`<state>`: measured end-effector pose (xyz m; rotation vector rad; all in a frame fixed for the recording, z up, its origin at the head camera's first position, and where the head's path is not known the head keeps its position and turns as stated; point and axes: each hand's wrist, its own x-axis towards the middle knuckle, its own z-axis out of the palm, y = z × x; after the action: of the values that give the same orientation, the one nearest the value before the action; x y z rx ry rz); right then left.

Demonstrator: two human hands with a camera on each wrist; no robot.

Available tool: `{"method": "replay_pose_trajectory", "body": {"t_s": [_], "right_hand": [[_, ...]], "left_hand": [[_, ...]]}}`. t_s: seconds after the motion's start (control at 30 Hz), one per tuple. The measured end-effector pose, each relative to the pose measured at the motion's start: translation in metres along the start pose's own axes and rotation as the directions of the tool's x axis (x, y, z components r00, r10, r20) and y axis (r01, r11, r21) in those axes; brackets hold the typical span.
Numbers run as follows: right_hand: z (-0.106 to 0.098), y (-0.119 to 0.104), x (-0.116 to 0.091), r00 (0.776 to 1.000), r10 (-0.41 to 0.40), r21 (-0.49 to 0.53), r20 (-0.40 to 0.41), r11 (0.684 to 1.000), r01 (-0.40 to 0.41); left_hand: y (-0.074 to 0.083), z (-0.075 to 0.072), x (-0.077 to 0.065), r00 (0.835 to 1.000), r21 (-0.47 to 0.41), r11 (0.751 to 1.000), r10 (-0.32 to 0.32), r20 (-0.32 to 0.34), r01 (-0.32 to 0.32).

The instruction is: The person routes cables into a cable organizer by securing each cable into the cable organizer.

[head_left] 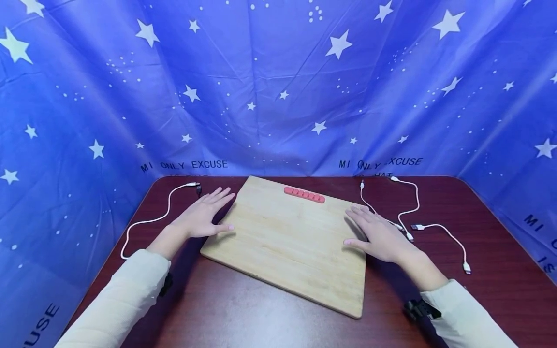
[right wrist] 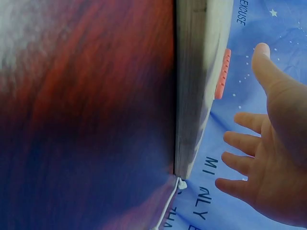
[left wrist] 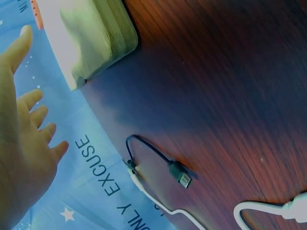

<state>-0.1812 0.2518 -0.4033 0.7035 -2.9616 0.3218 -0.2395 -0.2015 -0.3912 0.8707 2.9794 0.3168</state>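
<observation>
A light wooden board (head_left: 278,241) lies askew on the dark red table, its near right corner pointing toward me. Along its far edge sits a red cable holder strip (head_left: 304,195) with several notches. My left hand (head_left: 202,215) hovers at the board's left edge, fingers spread and thumb over the wood. Over the right edge, my right hand (head_left: 377,234) is held with straight fingers, thumb pointing inward. Both wrist views show bare palms with nothing in them: the left palm (left wrist: 29,158) and the right palm (right wrist: 278,163).
A long white cable (head_left: 167,212) with a short black connector (left wrist: 178,173) lies left of the board. Several white cables, among them a short USB cable (head_left: 448,232), are spread to the right. A blue star-printed curtain (head_left: 278,87) hangs behind the table (head_left: 500,290).
</observation>
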Motion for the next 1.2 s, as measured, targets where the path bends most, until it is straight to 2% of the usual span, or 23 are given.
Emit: {"method": "replay_pose_trajectory", "body": {"t_s": [0.27, 0.7, 1.2], "right_hand": [[0.005, -0.007, -0.003, 1.000, 0.017, -0.012, 0.017, 1.000, -0.017], [0.010, -0.024, -0.009, 0.998, 0.028, -0.002, 0.058, 1.000, -0.027], [0.009, -0.036, -0.014, 0.996, 0.027, 0.072, 0.086, 0.997, -0.033]], "left_hand": [[0.003, 0.006, 0.009, 0.999, -0.018, 0.999, 0.050, -0.017, -0.050], [0.009, 0.018, 0.022, 0.994, -0.032, 0.994, 0.106, 0.010, -0.105], [0.015, 0.023, 0.037, 0.992, -0.028, 0.992, 0.121, 0.036, -0.120]]}}
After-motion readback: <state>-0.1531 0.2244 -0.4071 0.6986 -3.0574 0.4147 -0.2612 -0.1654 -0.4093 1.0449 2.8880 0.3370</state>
